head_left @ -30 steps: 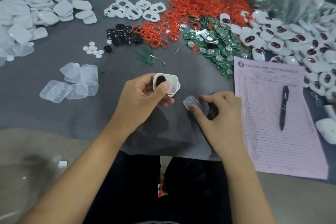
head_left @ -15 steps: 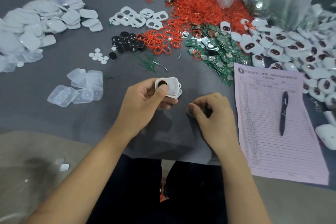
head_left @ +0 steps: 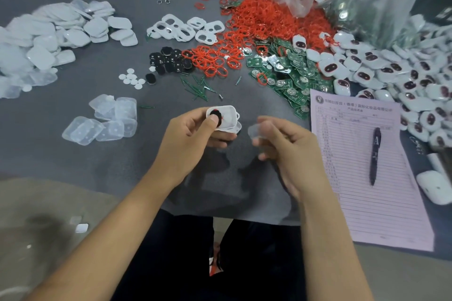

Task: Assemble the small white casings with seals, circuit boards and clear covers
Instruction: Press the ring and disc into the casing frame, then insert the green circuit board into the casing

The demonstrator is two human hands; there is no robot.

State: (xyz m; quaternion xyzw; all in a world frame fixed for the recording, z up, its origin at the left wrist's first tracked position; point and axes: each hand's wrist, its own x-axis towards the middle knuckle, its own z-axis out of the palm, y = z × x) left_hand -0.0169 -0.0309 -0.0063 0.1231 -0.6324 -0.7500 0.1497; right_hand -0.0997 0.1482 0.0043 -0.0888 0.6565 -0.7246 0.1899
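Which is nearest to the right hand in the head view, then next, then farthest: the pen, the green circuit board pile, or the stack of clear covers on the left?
From the right hand:
1. Pen, just to its right, lying on the pink form.
2. Green circuit board pile, up the table beyond the hand.
3. Clear covers, far left, past the left hand.

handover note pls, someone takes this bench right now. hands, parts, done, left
Left hand grips an open white casing, thumb on its dark insert.
Right hand pinches a clear cover beside the casing, not yet fitted.
Stock behind on the grey mat: red seals, green circuit boards, clear covers at left, finished units at right.
Left: fit the cover, then continue with the next casing.
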